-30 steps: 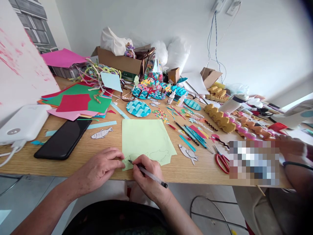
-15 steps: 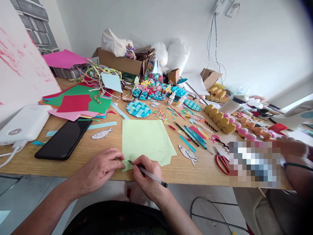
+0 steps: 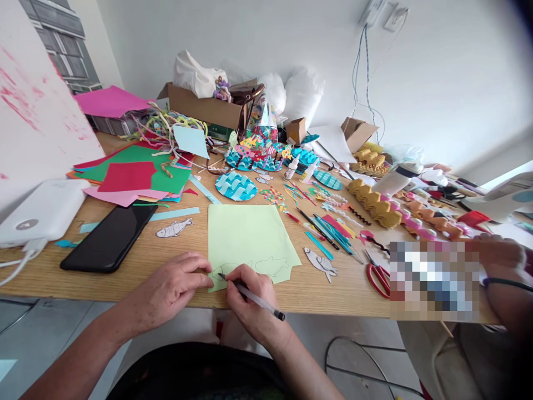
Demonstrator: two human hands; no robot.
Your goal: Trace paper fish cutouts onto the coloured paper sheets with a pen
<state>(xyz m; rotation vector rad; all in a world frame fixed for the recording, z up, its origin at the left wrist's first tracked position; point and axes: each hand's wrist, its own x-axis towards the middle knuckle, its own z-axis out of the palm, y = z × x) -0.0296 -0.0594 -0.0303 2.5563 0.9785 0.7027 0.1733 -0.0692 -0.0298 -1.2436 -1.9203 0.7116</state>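
On the wooden tabletop [image 3: 345, 289], pale green paper [image 3: 245, 233] lies just right of the left hand [image 3: 177, 280], whose loose fingers [image 3: 203, 281] touch its near left corner; the right hand [image 3: 252, 289] pinches a pen [image 3: 265, 305] at the left fish outline [image 3: 228, 266], as half a second ago. Bottles [image 3: 291, 167] beyond carry labels [image 3: 288, 174] too small to read.

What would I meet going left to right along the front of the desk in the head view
White device, phone, left hand, green paper, fish cutouts, scissors.
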